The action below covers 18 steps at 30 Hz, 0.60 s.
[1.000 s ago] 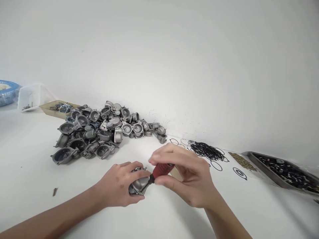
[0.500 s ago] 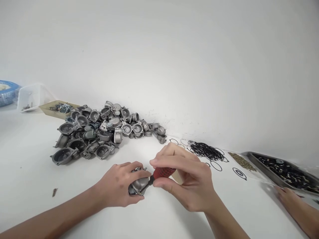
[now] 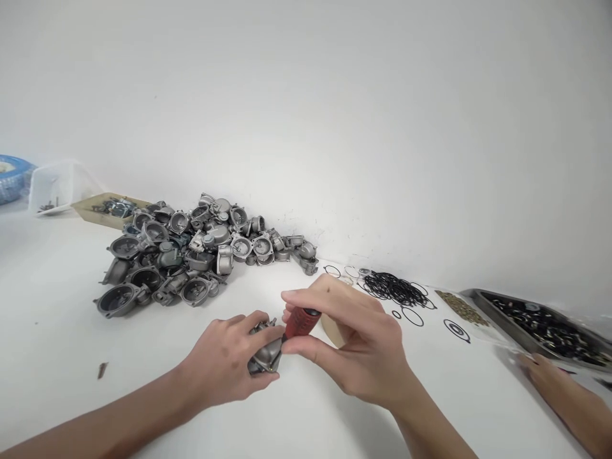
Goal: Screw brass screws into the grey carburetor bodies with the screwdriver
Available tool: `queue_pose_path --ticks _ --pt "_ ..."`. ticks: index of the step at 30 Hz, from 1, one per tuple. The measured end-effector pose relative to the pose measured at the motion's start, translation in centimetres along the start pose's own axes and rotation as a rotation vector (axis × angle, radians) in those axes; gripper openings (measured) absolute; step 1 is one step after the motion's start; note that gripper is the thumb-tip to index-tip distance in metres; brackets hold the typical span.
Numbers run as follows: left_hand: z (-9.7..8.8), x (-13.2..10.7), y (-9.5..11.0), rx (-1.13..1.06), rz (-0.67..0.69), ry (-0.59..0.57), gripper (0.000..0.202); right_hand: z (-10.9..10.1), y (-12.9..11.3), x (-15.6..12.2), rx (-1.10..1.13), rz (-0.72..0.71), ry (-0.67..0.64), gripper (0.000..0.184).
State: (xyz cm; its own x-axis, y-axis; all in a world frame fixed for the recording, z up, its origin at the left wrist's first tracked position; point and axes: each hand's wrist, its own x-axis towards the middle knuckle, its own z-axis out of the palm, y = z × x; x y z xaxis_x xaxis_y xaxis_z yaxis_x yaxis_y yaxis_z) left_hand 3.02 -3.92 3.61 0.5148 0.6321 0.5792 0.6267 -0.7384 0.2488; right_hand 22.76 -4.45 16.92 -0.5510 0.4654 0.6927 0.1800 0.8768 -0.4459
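Observation:
My left hand (image 3: 224,360) is wrapped round a small grey metal casting (image 3: 264,352) and holds it down on the white table (image 3: 57,306). My right hand (image 3: 358,344) pinches the red handle of a screwdriver (image 3: 299,322) whose dark tip meets the casting. The two hands almost touch at the middle of the view. A tan object (image 3: 331,329) lies partly hidden behind my right fingers.
A heap of grey metal castings (image 3: 191,252) lies at the back left, a pile of black rubber rings (image 3: 394,288) at the back right. A dark tray of small parts (image 3: 540,325) and another person's hand (image 3: 549,376) are far right. Small bins (image 3: 57,185) stand far left.
My right hand with the screwdriver has shifted a little left and up against the casting. Another person's hand came into view at the far right by the tray.

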Motion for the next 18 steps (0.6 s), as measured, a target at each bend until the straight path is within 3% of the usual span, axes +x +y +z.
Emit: queue_pose_path --ticks 3,9,18 --pt "0.2 -0.2 0.3 0.015 -0.031 0.005 0.057 0.0 0.1 0.0 -0.067 0.052 -0.009 0.041" --pt "0.5 -0.3 0.5 0.021 -0.034 0.047 0.052 -0.9 -0.5 0.3 0.073 -0.004 -0.173 0.033" --pt "0.7 -0.3 1.1 0.061 -0.1 0.032 0.05 -0.5 -0.9 -0.1 -0.194 0.026 -0.049 0.037"
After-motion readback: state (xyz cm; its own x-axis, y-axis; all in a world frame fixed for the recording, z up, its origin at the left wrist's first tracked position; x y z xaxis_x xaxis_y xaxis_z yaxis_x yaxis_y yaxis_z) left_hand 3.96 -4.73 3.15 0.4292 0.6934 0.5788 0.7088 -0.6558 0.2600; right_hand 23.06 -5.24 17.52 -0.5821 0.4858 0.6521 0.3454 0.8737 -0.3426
